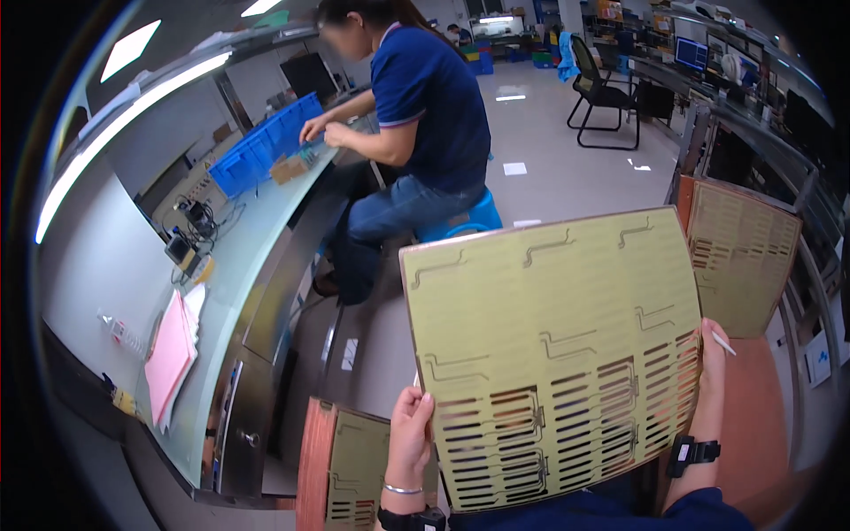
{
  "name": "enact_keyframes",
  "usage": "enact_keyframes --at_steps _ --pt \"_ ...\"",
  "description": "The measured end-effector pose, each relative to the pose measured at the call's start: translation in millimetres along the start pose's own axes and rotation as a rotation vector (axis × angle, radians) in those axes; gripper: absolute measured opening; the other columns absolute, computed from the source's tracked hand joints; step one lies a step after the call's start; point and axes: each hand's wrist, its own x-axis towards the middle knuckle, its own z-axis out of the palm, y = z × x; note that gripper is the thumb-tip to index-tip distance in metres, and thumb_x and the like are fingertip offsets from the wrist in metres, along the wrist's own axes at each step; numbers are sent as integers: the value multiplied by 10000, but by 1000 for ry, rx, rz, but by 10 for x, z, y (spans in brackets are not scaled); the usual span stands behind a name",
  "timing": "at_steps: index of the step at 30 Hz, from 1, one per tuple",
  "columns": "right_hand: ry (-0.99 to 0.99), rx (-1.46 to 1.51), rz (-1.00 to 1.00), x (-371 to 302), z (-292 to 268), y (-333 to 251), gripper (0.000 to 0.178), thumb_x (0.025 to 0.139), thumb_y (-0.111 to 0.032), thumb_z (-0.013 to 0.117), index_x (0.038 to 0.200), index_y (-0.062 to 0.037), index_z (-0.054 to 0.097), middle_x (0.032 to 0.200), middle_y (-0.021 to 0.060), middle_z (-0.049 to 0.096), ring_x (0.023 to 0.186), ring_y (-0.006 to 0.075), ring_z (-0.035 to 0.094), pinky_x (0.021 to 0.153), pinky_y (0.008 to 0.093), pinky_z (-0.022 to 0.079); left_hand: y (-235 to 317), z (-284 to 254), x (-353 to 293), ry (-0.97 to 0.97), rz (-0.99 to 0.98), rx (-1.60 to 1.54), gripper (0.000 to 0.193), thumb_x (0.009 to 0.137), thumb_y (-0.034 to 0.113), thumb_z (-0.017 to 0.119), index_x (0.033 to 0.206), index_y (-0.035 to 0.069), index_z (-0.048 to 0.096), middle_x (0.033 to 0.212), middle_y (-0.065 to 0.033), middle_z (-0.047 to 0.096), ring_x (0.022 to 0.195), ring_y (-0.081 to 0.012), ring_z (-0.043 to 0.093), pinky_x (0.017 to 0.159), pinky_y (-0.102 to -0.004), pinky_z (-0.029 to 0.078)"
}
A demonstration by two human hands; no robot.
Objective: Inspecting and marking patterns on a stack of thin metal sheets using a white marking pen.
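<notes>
I hold up a large yellow-green slotted panel (558, 354) with copper-coloured edges in front of me. My left hand (410, 438) grips its lower left edge, thumb on the face. My right hand (711, 367) grips its right edge and also has a thin white stick between the fingers. A black band sits on each wrist. A second panel of the same kind (742, 257) stands behind at the right. A stack of similar panels (341, 465) leans at the lower left.
A long pale workbench (239, 292) runs along the left with pink papers (170, 354), cables and blue bins (261, 150). A person in a blue shirt (425, 97) sits on a blue stool working at it. A black office chair (602, 88) stands farther back.
</notes>
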Motion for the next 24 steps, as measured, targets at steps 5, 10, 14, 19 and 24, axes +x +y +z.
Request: enact_keyframes --at_steps 5,10,14,19,24 --pt "-57 -13 -52 271 -225 50 208 967 -224 588 951 -21 629 703 -1 580 590 84 561 496 254 475 61 187 204 -50 -21 -56 87 997 126 509 948 56 493 884 -39 613 798 -109 622 727 -251 546" --pt "-53 -85 6 195 -19 -188 211 966 -226 589 950 -20 630 709 3 592 549 91 569 475 240 461 35 209 402 -3 -107 -76 117 1013 146 471 938 59 493 883 -61 626 778 -128 640 708 -264 571" --pt "-44 -54 12 79 85 -317 207 964 -225 587 943 -23 627 700 9 590 529 102 574 427 260 473 -18 161 456 8 -96 -57 126 1000 157 512 935 51 494 894 -57 610 798 -105 613 739 -258 551" --pt "-5 -34 51 30 93 -352 196 962 -225 588 943 -32 623 692 13 583 516 119 580 407 276 491 -4 142 381 35 -93 -77 117 991 155 530 943 52 505 902 -68 638 789 -114 640 722 -250 558" --pt "-65 22 52 96 43 -343 199 961 -226 598 948 -30 627 709 13 603 525 117 582 430 263 487 -7 85 390 -10 -28 -78 94 993 148 517 975 56 525 925 -73 657 826 -133 669 743 -285 591"
